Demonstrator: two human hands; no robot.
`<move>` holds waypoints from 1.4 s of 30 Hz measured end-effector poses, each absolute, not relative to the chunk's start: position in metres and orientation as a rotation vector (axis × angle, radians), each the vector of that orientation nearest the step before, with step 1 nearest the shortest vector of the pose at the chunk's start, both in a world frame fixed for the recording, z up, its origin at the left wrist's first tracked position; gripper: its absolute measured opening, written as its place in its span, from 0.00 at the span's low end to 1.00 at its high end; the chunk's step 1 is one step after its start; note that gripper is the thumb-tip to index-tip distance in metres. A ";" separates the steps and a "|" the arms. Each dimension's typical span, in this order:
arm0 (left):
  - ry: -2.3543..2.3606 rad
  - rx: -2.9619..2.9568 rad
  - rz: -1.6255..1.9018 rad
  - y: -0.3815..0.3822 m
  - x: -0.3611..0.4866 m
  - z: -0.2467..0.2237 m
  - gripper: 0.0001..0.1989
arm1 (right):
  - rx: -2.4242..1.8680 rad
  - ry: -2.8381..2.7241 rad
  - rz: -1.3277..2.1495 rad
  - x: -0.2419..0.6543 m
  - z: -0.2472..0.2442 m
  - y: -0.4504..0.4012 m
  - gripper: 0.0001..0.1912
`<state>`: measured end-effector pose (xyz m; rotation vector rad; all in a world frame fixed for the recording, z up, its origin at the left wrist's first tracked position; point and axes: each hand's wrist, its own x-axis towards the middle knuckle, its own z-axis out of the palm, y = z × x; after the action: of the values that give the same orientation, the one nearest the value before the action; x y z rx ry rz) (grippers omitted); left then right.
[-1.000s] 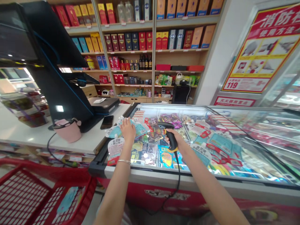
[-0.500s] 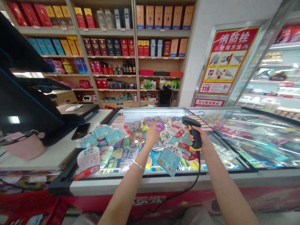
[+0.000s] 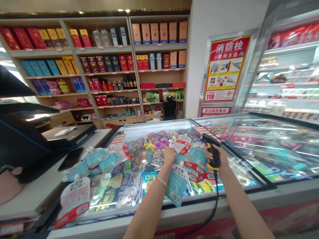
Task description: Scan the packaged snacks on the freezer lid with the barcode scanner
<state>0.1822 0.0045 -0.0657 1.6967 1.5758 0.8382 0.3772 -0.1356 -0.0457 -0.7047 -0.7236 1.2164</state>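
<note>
My right hand [image 3: 221, 157] grips a black and yellow barcode scanner [image 3: 211, 151], whose cable hangs down over the freezer's front. My left hand [image 3: 169, 154], a bracelet on its wrist, is at the left edge of a white and red drink pouch [image 3: 181, 143]. Its fingers are mostly hidden, so whether they hold the pouch is unclear. A blue-backed pouch [image 3: 197, 155] lies on a pile beside the scanner. Nearer me, another pouch [image 3: 177, 186] rests on the glass, partly behind my left forearm. More blue-backed pouches [image 3: 96, 157] lie at the left.
The glass-topped freezer [image 3: 136, 127] shows packaged goods beneath its lid. A lone pouch [image 3: 76, 196] lies at its front left corner. On the left counter are a dark phone [image 3: 71, 158] and a pink container [image 3: 8, 186]. Shelves of boxes [image 3: 107, 64] stand behind.
My left hand has moved right to the edge of the white and red pouch. My right hand still holds the scanner. The camera view has shifted right and tilted up.
</note>
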 end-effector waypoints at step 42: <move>1.458 1.491 1.898 0.055 -0.012 -0.044 0.12 | -1.037 -1.289 1.240 0.202 -0.005 -0.069 0.15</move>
<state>-0.0124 0.0555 -0.0441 1.4907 1.4577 1.8976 0.2023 -0.0689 -0.0048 -1.0365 -1.2892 1.2404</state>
